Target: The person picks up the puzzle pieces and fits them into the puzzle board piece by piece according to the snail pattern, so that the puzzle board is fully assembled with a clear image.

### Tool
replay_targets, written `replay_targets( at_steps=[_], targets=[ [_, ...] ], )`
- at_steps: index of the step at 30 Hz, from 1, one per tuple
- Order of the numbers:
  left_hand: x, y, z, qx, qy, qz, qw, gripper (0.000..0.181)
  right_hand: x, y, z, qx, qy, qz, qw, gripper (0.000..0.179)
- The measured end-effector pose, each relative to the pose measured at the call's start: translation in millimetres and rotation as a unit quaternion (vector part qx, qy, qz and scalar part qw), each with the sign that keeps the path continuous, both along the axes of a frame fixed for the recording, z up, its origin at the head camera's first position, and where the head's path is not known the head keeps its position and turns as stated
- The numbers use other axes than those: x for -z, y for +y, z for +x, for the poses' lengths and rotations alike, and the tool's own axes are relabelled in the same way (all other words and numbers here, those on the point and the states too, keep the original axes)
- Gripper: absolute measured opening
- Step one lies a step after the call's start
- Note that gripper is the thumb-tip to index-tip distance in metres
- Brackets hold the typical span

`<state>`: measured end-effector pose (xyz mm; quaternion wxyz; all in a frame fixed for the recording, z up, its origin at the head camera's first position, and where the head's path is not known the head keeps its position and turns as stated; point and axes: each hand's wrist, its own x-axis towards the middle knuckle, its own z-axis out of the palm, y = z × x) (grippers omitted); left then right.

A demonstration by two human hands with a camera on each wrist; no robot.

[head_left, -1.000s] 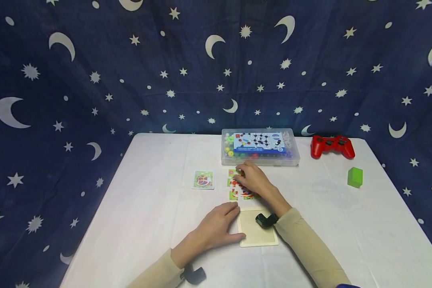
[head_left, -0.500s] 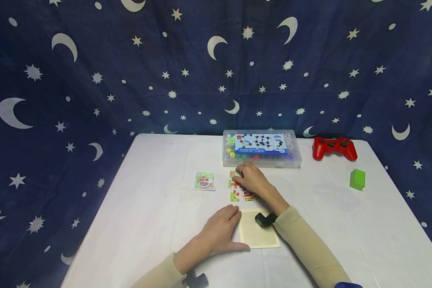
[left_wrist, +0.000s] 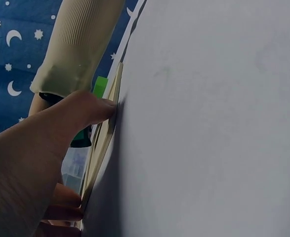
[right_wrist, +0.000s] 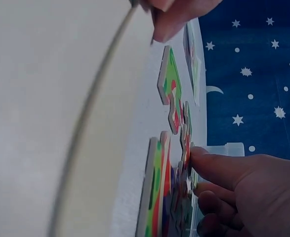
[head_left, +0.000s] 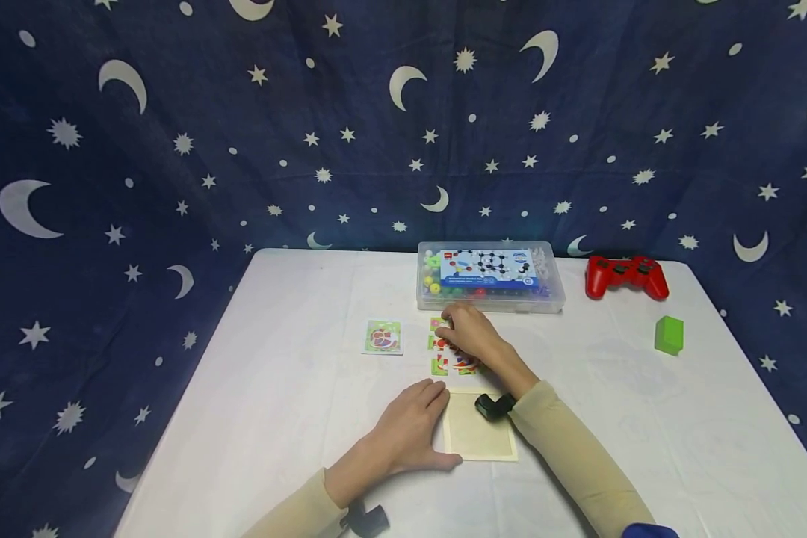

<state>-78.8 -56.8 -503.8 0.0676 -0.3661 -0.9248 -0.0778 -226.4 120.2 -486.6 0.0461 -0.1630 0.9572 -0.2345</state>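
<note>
A dark backdrop [head_left: 309,90] printed with moons and stars was hung behind a white-covered table [head_left: 296,299]. Near the table's far edge a clear box [head_left: 489,302] was set. The left hand [head_left: 410,426] was spread along the tray's left side, nothing clasped, the tray touched by fingers and thumb. The right hand [head_left: 471,332] was lowered with fingers bent; whether anything was pinched could not be told. The tray [head_left: 480,437] was laid before the person, nearer than the box. Off to the right were placed a red controller [head_left: 625,278] and a green block [head_left: 669,335]. A picture card [head_left: 383,338] was laid left of the smallest things, the puzzle pieces [head_left: 440,365], which were grouped between box and tray, partly covered by the right hand.

Light, steady pressure on the tray was judged enough to prevent sliding. A piece was best taken singly by its thin edges, so that its neighbours were not dragged along.

On the box's blue-and-white label [head_left: 489,269], a line that seemed to be "Molecular Model Kit" was printed; the small red logo [head_left: 446,255] was too tiny to be read.
</note>
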Motion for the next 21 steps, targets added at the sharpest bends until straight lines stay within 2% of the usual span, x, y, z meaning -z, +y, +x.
replay_targets(
  at_steps=[12,21],
  targets=[
    [1.0,-4.3,-3.9,-0.016,-0.008,0.011,0.9998,0.095,3.2,0.5,3.0,0.024,-0.009,-0.041,0.9988,0.039],
    [2.0,-6.1,-5.2,-0.017,-0.006,0.013,0.9998,0.094,5.4,1.2,2.9,0.028,0.011,-0.09,0.9954,0.024]
  ],
)
